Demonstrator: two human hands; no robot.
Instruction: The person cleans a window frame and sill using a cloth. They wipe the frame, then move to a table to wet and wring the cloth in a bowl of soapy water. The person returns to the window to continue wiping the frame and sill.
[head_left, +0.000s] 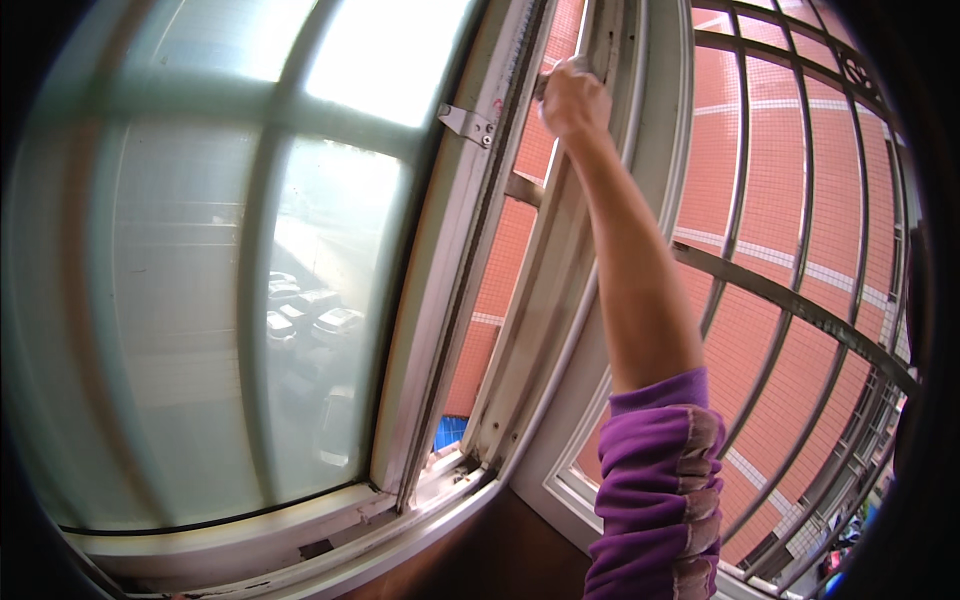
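Observation:
My right hand reaches up at the upper middle, closed around a crumpled greyish thing that looks like a cloth. Most of it is hidden in the fist. The hand is against or close to the upright side of the white window frame, beside a narrow gap. Left of that gap stands a sliding window sash with a metal latch screwed to its edge. Its glass pane is hazy and greenish. A pushed-up purple sleeve covers my upper forearm. My left hand is out of view.
Dirt marks the sill track along the bottom. To the right, metal security bars cross the view, with a thick crossbar. Beyond them rises a pink tiled wall. Parked cars show through the glass.

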